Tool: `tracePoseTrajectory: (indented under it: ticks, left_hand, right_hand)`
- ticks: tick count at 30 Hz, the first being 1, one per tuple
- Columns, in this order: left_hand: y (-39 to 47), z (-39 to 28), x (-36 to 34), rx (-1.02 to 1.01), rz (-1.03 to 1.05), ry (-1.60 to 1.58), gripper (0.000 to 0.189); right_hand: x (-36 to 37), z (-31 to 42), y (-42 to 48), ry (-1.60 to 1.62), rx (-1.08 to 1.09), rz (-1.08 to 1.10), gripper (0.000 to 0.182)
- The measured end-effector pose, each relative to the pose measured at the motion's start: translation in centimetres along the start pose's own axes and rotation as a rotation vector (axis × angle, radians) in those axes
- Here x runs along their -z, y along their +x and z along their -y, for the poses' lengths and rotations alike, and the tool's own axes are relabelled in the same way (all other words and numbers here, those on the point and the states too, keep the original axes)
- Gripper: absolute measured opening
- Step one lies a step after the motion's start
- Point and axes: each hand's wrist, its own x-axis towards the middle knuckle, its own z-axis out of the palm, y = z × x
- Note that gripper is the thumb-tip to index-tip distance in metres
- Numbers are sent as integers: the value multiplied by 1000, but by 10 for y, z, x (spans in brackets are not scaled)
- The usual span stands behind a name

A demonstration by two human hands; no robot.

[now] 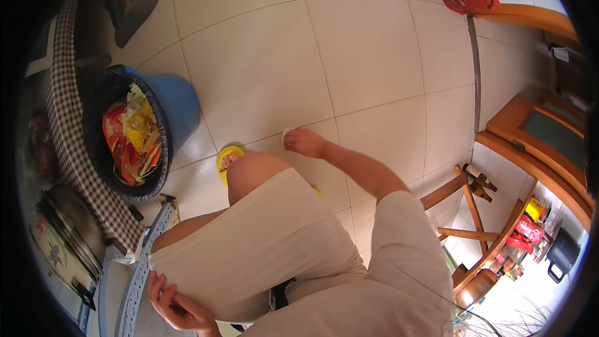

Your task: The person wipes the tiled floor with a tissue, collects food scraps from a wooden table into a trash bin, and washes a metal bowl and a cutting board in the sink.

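My right hand (305,143) reaches down to the tiled floor (369,51), its fingers closed on a small crumpled white tissue or cloth (286,136). Most of that white piece is hidden under the fingers. My left hand (180,304) rests on the leg of the pale shorts (252,229), near the hem, with its fingers bent and slightly apart. No object shows in it. A yellow slipper (223,175) is on one foot, left of my right hand. Only a yellow edge of the other slipper (317,191) appears beside the shorts.
To the left stands a blue bin (180,107) lined with a black bag and holding food scraps and wrappers. A perforated metal upright (140,262) is close to my left hand. Wooden chair legs (473,206), brown bottles (479,182) and a doorframe (533,171) are at right.
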Motion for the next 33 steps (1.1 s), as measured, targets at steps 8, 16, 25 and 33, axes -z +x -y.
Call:
tracePoseTrajectory:
  ticks: [8, 16, 25, 33]
  left_hand:
    - [-8, -6, -2, 27, -88, 9, 14]
    - [-11, -7, -1, 42, -102, 37, 15]
    - [-14, -4, -1, 13, -104, -8, 14]
    - [-18, -2, -3, 0, -115, -25, 14]
  right_hand:
    - [71, -61, -93, -118, -357, -165, 19]
    - [-22, -41, -122, -162, -1720, -1228, 33]
    - [23, -42, 79, 48, -1235, -905, 25]
    - [31, -37, 50, -198, -58, -336, 17]
